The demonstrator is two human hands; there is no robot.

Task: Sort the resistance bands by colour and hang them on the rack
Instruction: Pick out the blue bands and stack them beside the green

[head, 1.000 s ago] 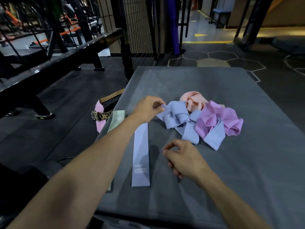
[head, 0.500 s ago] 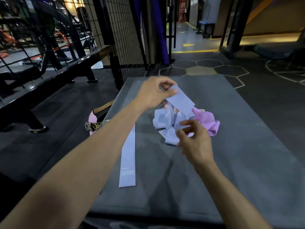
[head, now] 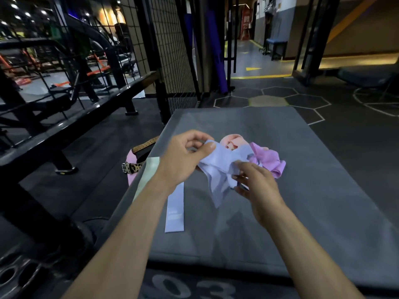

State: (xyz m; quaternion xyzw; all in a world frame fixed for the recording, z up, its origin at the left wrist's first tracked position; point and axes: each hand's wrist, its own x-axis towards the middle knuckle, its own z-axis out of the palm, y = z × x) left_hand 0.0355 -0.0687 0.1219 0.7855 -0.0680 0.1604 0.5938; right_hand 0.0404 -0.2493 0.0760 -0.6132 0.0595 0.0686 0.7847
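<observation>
A tangle of pale blue resistance bands [head: 220, 167] is lifted above the grey padded platform [head: 313, 190]. My left hand [head: 185, 156] pinches its upper end between thumb and fingers. My right hand [head: 254, 182] holds the lower right part of the same tangle, fingers curled on it. Behind them lie a peach band [head: 232, 140] and a crumpled purple band [head: 269, 160]. One blue band [head: 175, 210] lies flat and straight on the platform under my left forearm. A pale green band [head: 149, 171] hangs over the platform's left edge.
A pink and leopard-print belt [head: 131, 167] lies on the floor left of the platform. A black metal frame [head: 71, 124] runs along the left, with a wire mesh panel [head: 172, 46] behind. Dark gym floor with hexagon markings [head: 272, 100] lies beyond.
My left hand has lowered from its raised position, still pinching the blue band. My right hand has taken hold of the tangle lower down. The camera tilted upward.
</observation>
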